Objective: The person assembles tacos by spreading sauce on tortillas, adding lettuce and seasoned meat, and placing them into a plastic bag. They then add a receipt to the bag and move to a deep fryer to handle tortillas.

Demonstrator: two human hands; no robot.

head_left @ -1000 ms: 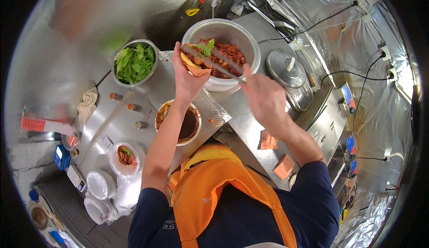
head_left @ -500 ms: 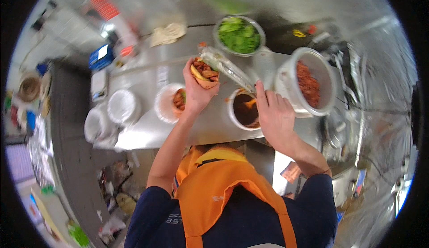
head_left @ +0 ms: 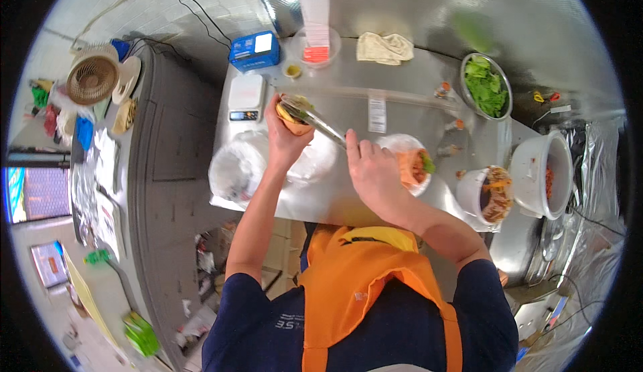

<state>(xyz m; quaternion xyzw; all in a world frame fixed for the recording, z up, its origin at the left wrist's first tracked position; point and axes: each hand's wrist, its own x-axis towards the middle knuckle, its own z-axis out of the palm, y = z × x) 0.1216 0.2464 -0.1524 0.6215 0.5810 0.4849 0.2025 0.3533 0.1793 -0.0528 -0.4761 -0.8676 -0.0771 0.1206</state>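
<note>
My left hand (head_left: 287, 145) is wrapped round a filled bun (head_left: 297, 126), holding it upright above the left part of the steel table. Metal tongs (head_left: 326, 129) are gripped in my right hand (head_left: 376, 179), index finger stretched along them. Their far end reaches over the bun's open top and hides part of its filling. Just beyond my left hand is a white digital scale (head_left: 246, 97). To the right of my right hand, a second filled bun with meat and green leaf (head_left: 416, 167) sits in a white bowl (head_left: 406, 140).
Plastic-wrapped bowls (head_left: 236, 166) stand at the table's left. Farther right are a tub of brown sauce (head_left: 474, 194), a white bucket with reddish filling (head_left: 526, 174) and a steel bowl of leaves (head_left: 507, 104). A blue box (head_left: 254, 52) and folded cloth (head_left: 384, 49) lie at the back.
My view has turned left, so the table's things appear farther right. Both hands have moved left, carrying the bun near the scale and the tongs away from the sauce tub.
</note>
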